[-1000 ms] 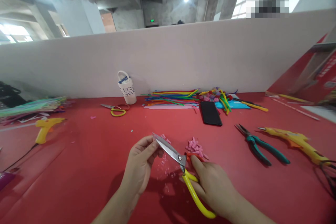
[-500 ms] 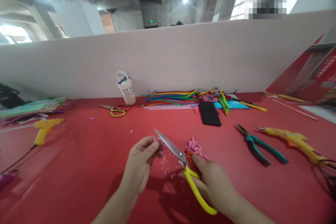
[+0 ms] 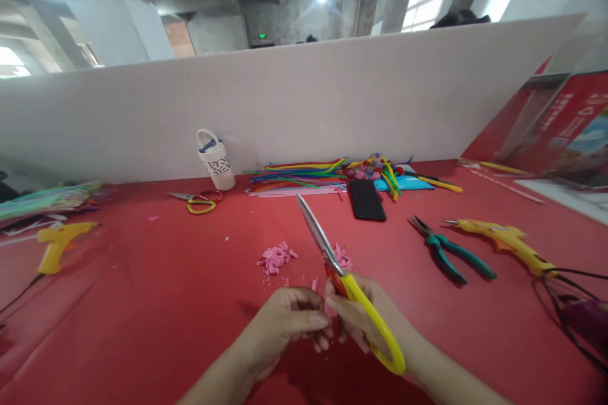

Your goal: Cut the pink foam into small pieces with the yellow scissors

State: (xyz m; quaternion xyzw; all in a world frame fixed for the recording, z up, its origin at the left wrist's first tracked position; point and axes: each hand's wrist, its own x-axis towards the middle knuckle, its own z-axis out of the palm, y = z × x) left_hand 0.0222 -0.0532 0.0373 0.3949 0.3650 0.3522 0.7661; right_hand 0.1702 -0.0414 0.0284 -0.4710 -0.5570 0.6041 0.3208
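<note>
My right hand (image 3: 365, 319) grips the yellow-handled scissors (image 3: 349, 285), blades closed and pointing up and away to the left. My left hand (image 3: 289, 323) is curled right beside it, its fingertips pinched against the right hand's fingers; what they hold is too small to make out. Two small heaps of pink cut scraps lie just beyond the hands: one pink scrap heap (image 3: 275, 258) on the left and another pink scrap heap (image 3: 342, 257) behind the blades.
On the red table (image 3: 142, 304) lie green pliers (image 3: 449, 252), a yellow glue gun (image 3: 506, 242), a black phone (image 3: 365, 199), coloured pipe cleaners (image 3: 299, 176), small scissors (image 3: 196, 201), a white cup (image 3: 216, 161) and another glue gun (image 3: 54, 242). A white partition (image 3: 304, 101) closes the back.
Both hands drew back toward me and came together. The scissors swung to point up and away, lifted off the pink scraps. The left hand left the blade tip; the camera shifted.
</note>
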